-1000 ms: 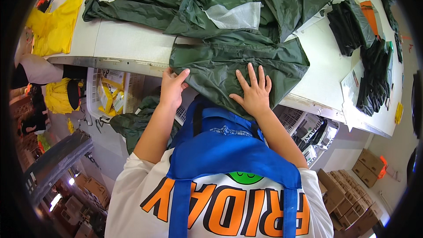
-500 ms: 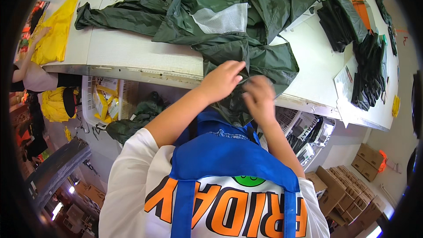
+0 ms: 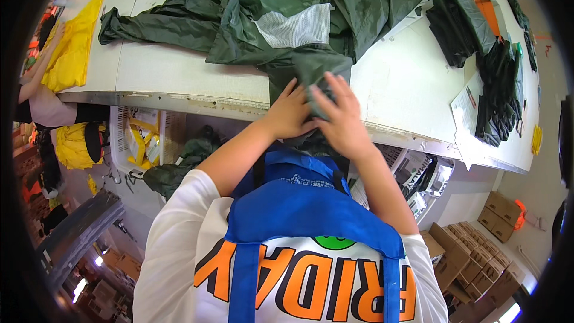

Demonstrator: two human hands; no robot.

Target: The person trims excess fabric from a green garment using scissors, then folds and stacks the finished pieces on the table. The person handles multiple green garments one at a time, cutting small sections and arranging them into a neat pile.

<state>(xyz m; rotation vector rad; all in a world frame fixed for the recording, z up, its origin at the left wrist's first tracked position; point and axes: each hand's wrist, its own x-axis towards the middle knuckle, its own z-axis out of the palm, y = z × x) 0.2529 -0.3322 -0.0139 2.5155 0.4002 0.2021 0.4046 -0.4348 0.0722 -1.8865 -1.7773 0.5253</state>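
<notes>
Nearest is a blue fabric apron (image 3: 317,212). Just beyond it, 2 bare hands meet over the narrow near end of 1 dark green, thin, crinkled garment (image 3: 230,30). The left hand (image 3: 289,113) lies palm down, fingers extended and slightly apart. The right hand (image 3: 339,116) has spread fingers; motion blur hides whether it pinches cloth. The garment reaches from the near table edge across the tabletop. For a neat strip, it seems best to anchor the cloth with the left palm, line up both side edges, and smooth creases outward with flat fingers.

Counted outward: 2 white plastic baskets, 1 low on the left (image 3: 171,128) and 1 on the right; 1 white table (image 3: 179,72); 1 white mesh panel (image 3: 294,28) on the garment; 1 bright yellow cloth piece (image 3: 75,39) at far left, touched by 1 co-worker's hand (image 3: 58,31).
</notes>
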